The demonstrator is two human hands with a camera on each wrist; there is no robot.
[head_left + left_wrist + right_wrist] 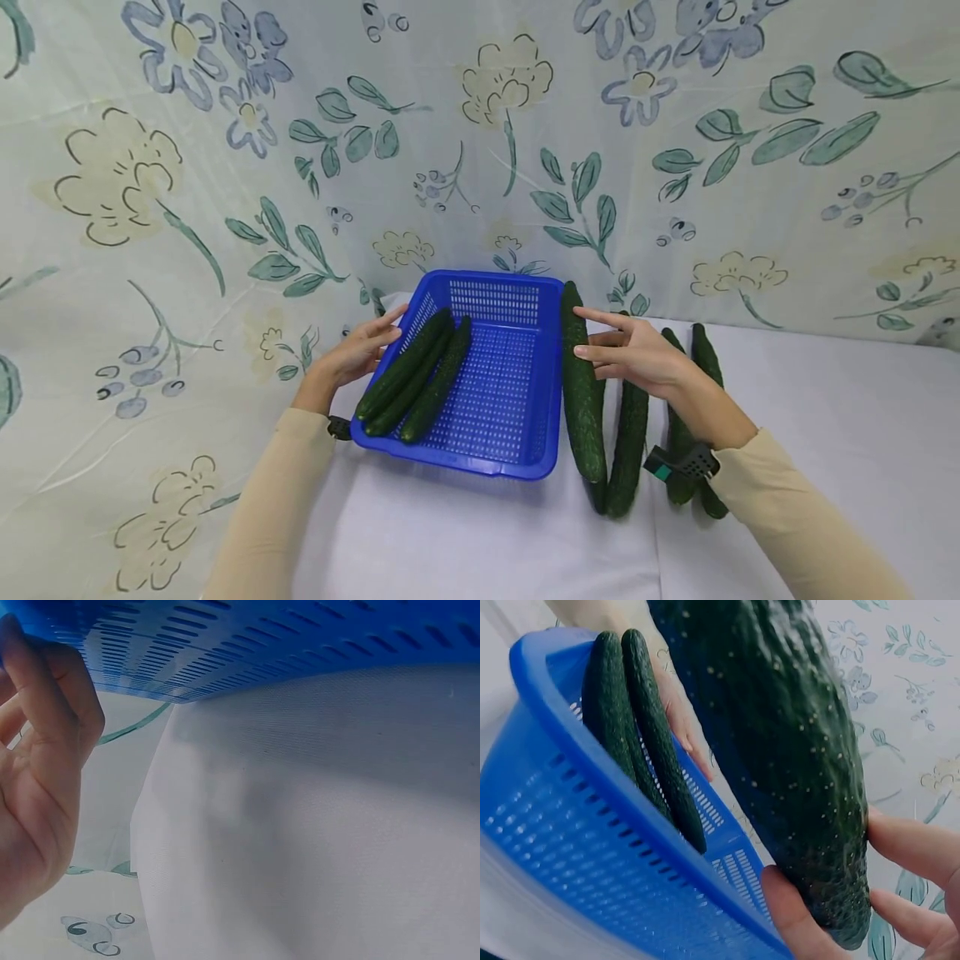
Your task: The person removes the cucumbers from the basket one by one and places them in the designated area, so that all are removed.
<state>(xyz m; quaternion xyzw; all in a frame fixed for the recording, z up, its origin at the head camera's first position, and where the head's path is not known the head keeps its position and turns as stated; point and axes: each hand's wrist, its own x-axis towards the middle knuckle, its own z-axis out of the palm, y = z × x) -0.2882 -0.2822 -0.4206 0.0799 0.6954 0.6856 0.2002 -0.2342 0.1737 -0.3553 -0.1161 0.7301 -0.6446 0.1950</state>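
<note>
A blue plastic basket [487, 462] with slotted walls stands on the white cloth, tilted in view. Three dark green cucumbers [438, 383] lie side by side along its left part. My left hand [356, 350] holds the basket's left edge, its bent fingers against the blue wall in the left wrist view. Over the basket's right rim my right hand [637, 354] pinches a large bumpy cucumber [780, 742] between thumb and fingers. That cucumber stands lengthwise, outside the basket's right wall, and partly covers another cucumber below it.
Beside the held one lies another cucumber [628, 450] on the table cloth [840, 433]. Two more cucumbers [705, 354] lie farther right, partly behind my right wrist and its dark band [682, 462]. A floral curtain [480, 150] hangs behind the table.
</note>
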